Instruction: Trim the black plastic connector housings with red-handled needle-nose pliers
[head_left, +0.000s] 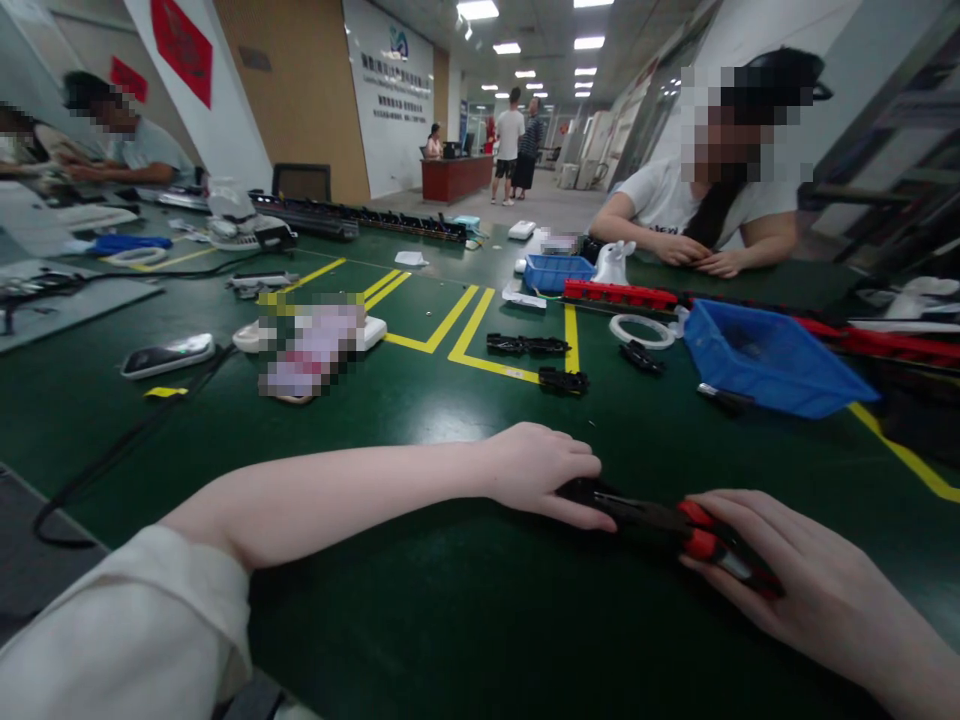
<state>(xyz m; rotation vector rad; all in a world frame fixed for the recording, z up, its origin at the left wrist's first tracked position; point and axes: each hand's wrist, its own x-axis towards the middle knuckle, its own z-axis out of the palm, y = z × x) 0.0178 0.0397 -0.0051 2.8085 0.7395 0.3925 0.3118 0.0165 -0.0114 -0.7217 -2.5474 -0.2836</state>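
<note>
My left hand (540, 470) is closed on one end of a long black part (637, 515), just above the green table. My right hand (795, 570) is wrapped round red-and-black-handled pliers (701, 543), whose head meets the right end of that part. The jaws are dark against the black part, so I cannot tell whether they grip it. Farther forward on the table lie more black parts (529, 344), one of them (562, 381) on the yellow tape and another (641, 357) beside a white ring.
A blue bin (772, 355) stands at the right, with a smaller blue bin (559, 273) farther back. A phone (315, 350) leans at the left near a white device (169, 355) and a black cable (127, 440). Across the table sits a person (720, 200) behind a red strip (619, 294).
</note>
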